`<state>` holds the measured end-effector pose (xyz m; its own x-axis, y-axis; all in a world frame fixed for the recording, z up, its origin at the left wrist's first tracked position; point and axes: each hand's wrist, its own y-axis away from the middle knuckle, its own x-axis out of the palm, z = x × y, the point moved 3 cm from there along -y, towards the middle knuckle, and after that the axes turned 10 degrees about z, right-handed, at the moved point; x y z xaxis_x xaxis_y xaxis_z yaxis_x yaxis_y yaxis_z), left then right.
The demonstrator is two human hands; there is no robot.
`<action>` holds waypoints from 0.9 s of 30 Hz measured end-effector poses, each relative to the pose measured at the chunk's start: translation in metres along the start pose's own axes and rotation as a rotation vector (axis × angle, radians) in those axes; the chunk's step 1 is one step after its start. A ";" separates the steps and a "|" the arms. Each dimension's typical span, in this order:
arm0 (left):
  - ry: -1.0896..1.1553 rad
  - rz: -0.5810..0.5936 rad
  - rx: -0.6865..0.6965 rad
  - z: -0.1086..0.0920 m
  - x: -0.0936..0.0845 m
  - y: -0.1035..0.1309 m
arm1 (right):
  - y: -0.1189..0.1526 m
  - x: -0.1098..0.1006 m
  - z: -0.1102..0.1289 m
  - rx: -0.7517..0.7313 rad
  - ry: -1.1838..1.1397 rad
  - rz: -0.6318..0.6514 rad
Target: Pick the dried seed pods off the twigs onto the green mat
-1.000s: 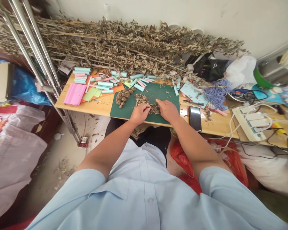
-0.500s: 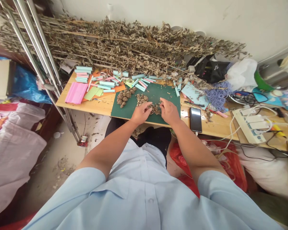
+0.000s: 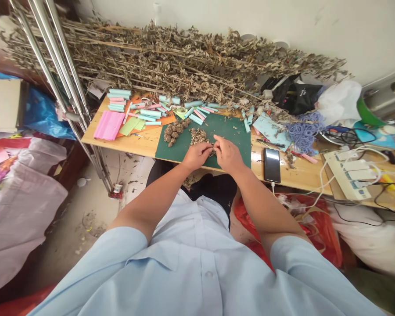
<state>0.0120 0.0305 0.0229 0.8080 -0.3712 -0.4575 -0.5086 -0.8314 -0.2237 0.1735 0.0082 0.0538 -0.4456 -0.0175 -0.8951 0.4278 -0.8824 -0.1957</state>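
My left hand [image 3: 198, 156] and my right hand [image 3: 228, 152] meet over the front of a green mat [image 3: 234, 128], fingertips close together. Both hands are closed in a pinch; bits of dried leaf show between and under the fingers, though what exactly is pinched is too small to make out. Just behind my left hand lies a loose heap of crumbled dried leaf [image 3: 198, 135]. To its left, several brown, rough balls of pressed leaf [image 3: 175, 131] sit in a cluster on the mat.
Bundles of dried stalks [image 3: 184, 66] fill the back. Blue and pink paper rolls [image 3: 151, 114] and a pink paper stack [image 3: 109, 125] lie left. On the right are a phone [image 3: 271, 164], purple string [image 3: 303, 131] and a power strip [image 3: 347, 175]. Metal poles [image 3: 61, 74] stand left.
My right hand has moved left, and its fingertips now come together with those of my left hand. The whole view has shifted slightly.
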 end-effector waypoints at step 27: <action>0.014 -0.033 -0.046 0.010 0.003 0.000 | 0.008 0.016 0.003 0.207 -0.237 -0.238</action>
<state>0.0113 0.0332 0.0134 0.8282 -0.3491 -0.4384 -0.4679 -0.8613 -0.1981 0.1675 -0.0004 0.0394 -0.6925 0.1124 -0.7126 0.1341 -0.9505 -0.2803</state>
